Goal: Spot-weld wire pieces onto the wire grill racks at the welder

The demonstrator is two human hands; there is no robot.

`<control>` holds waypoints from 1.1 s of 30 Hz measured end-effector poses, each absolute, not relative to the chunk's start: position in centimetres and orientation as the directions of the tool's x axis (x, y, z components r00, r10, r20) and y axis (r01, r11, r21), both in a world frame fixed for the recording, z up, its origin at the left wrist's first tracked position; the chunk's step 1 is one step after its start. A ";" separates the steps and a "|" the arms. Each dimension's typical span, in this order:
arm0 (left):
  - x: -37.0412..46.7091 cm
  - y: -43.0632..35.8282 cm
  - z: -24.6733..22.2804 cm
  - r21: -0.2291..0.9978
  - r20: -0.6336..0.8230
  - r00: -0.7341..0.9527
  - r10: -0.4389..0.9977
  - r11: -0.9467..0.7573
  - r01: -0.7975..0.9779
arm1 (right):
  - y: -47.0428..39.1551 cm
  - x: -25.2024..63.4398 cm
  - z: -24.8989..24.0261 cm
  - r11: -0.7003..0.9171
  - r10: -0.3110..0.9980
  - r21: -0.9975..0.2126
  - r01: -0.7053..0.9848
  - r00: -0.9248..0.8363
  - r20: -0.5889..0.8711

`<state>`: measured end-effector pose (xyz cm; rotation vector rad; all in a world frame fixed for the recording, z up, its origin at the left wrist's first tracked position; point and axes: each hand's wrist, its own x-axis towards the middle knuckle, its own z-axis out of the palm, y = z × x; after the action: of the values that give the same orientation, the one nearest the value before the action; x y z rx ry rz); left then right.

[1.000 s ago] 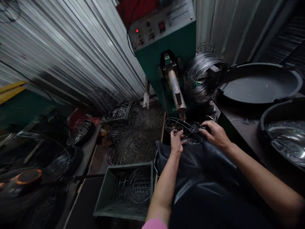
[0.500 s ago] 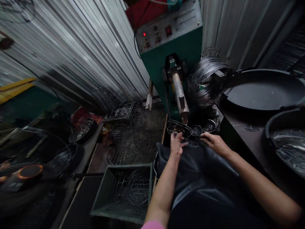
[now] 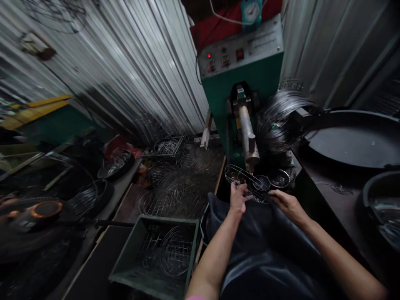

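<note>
Up goes my view since a second ago: the green machine has slid lower and to the right in the frame, a small clock now shows at top centre, and both my hands have slipped down toward lower centre with the work between them. My left hand sits just right of centre, fingers curled loosely over the near-left edge of the wire rack, thumb on top, a light pinch rather than a full fist. My right hand is beside it to the right, fingers narrowed and stretched toward the rack's right end; whether the tips actually clamp the wire I cannot tell, it is dark there. That rack lies flat right below the machine's metal nose, which points down at it, touching or nearly so. Beside it to the right, a coil of wire hangs by the machine. A dark apron covers my lap under both forearms. Down at lower left of centre, a green crate holds more round wire racks, and loose ones are heaped on the floor above it in the frame.
</note>
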<state>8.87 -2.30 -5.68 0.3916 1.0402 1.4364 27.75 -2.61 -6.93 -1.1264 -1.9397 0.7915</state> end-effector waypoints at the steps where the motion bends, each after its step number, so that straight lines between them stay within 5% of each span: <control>1: 9.0 -2.2 -5.9 0.777 -0.330 -0.186 0.925 0.154 -0.611 | -2.6 27.9 -7.4 0.402 0.903 -0.812 0.424 -0.329 0.275; 24: 11.2 -2.0 -6.5 0.861 -0.298 -0.278 0.913 0.131 -0.492 | -2.3 29.6 -10.4 0.300 0.941 -0.879 0.370 -0.265 0.210; 33: 9.6 -0.9 -6.3 0.639 -0.454 -0.131 0.881 0.220 -0.737 | -0.9 27.5 -5.1 0.462 0.882 -0.764 0.450 -0.327 0.341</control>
<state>9.58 -0.95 -6.31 0.1919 0.9694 1.4031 27.50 -0.93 -5.08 -1.1108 -1.9487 0.7177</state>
